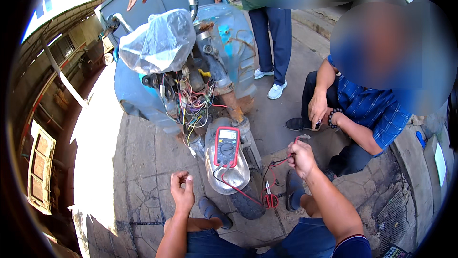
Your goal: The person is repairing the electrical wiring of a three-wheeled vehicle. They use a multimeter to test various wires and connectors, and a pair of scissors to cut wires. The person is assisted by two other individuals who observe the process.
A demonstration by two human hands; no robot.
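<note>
My right hand (301, 158) is closed around the red and black test leads (279, 162), with a red probe end showing above the fingers. Those leads run to a red-cased digital multimeter (226, 147), which rests face up on the shiny front mudguard (214, 170) of a vehicle. To the left of the mudguard, my left hand (182, 191) is raised with its fingers curled and nothing visible in them. Ahead of both hands, a tangle of coloured wires (193, 103) hangs from the vehicle's opened front, beneath a headlamp area wrapped in clear plastic (157, 43).
Red-handled scissors (270, 197) lie beside the front tyre (248, 205). A person in a blue checked shirt (367, 108) squats close on the right. Another person in dark trousers (273, 38) stands beyond the vehicle. A metal grate (393, 215) is at lower right.
</note>
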